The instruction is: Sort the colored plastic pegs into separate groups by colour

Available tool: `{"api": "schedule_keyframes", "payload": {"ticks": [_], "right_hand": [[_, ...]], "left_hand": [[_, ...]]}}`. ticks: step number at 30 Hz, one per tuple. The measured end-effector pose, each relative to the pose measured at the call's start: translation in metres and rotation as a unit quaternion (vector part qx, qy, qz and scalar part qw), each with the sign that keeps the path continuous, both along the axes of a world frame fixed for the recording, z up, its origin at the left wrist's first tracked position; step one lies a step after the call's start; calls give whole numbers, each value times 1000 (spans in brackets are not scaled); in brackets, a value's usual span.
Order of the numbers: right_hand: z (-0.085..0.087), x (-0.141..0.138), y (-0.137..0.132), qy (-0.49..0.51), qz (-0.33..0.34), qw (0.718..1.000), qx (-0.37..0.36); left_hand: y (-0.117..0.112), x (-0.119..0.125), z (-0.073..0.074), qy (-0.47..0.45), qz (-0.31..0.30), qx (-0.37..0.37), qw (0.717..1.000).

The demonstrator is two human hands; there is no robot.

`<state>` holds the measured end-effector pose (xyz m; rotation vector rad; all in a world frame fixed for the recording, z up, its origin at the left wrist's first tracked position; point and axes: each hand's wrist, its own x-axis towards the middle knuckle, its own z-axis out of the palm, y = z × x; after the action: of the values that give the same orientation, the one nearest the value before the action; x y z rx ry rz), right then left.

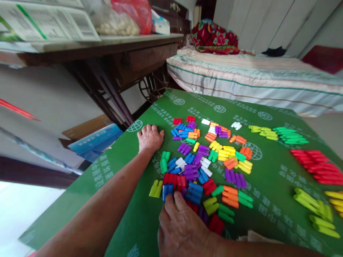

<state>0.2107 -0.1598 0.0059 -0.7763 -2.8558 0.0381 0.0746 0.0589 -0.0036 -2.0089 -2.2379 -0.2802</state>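
My left hand (150, 138) lies palm down on the green board (128, 157), fingers loosely spread and nothing in them. Close to the board's near side, my right hand (182, 223) is bent over the heap, its fingertips against a small group of blue pen caps (167, 190). My own hand hides its thumb side and some caps under it. Around it lie red caps (174, 180), yellow-green caps (155, 188), more blue caps (194, 192) and dark green caps (225, 213). Purple caps (191, 172) and white caps (180, 164) are mixed in farther up.
Sorted rows lie at the right: red caps (318, 166), green caps (291, 135), yellow-green caps (316, 207) and yellow caps (336, 201). A wooden table (139, 48) with bags and a box stands at the left. Behind the board is a bed (249, 78).
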Motion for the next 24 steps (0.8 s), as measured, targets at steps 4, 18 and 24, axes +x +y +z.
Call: {"api": "schedule_keyframes", "payload": {"ticks": [4,18,24], "right_hand": [[4,4,8,25,2,1000,-12],[52,242,172,135,-508,848,-69],[46,341,235,72,-648,755,-74]], "left_hand": [[4,-2,6,7,5,-15,1000],[9,-5,13,32,6,-36,999],[8,-5,13,31,9,-41,999]]}}
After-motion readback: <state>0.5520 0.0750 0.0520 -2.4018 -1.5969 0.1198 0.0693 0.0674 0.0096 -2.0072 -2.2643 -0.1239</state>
